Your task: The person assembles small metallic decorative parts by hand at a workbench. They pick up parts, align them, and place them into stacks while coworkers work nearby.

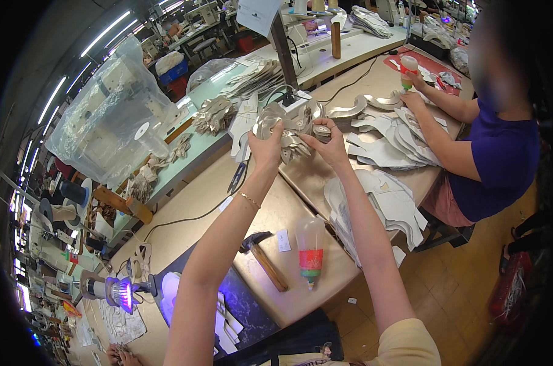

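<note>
Both my arms reach forward over the tan tabletop [276, 207]. My left hand [267, 147] is closed on a bunch of curved, shiny silver-gold cut leather pieces [270, 117], with the thumb pointing up along them. Close beside it, my right hand [331, 148] pinches small pieces of the same metallic leather [320, 129]. More of these pieces hang and lie between the two hands, so where one bunch ends and the other begins is hard to make out. Some of my fingers are hidden behind the leather.
A hammer [265, 262] and a glue bottle [310, 253] lie near me. Stacked white cut pieces [374, 210] are at right, where a co-worker [499, 158] holds another bottle [408, 72]. Black snips [236, 178], a cable, a lit lamp [123, 295] and a plastic-covered machine [115, 116] stand left.
</note>
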`<state>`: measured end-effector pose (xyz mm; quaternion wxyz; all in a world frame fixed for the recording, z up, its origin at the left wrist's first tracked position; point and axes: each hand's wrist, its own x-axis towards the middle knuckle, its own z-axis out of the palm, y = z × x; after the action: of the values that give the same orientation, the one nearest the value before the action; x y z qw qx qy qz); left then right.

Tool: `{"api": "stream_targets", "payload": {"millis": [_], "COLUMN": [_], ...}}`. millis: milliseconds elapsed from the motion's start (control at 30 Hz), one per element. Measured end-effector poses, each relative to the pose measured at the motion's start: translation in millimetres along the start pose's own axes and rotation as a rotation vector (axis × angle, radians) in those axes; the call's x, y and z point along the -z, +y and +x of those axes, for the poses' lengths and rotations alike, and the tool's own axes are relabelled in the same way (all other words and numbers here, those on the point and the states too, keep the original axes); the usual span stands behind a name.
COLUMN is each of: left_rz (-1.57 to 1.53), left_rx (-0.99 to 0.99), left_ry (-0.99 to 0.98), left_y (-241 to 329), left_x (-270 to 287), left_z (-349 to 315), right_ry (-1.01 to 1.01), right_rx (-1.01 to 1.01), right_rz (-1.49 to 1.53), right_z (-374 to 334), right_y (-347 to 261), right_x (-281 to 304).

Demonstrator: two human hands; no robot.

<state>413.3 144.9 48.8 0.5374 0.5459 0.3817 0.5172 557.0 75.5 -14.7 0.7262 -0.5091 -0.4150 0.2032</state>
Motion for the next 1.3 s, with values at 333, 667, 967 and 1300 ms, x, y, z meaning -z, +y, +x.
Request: {"api": "stream_targets", "payload": {"millis": [333,667,967,1300], "left_rz": [-0.007,-0.015,-0.03,-0.041], "left_rx": [0.01,0.019,0.012,0.003], "left_ry": [0.003,-0.006,-0.012,-0.042], "left_y": [0.3,1.9,2.4,3.5], "left_x": [-0.8,-2.1,-2.7,-1.8], "left_z": [-0.5,-0.4,-0.9,-1.8], "right_ry": [0.0,0.005,0.01,-0.032], "right_rx": [-0.009,-0.016,-0.009,-0.041], "right_rz": [0.016,0.015,0.022,0.091], "right_z": [-1.0,1.3,0.6,-1.4], "right_y": [-1.2,4.5,2.6,-2.4], "right_x": [-0.1,0.6,0.4,2.2]}}
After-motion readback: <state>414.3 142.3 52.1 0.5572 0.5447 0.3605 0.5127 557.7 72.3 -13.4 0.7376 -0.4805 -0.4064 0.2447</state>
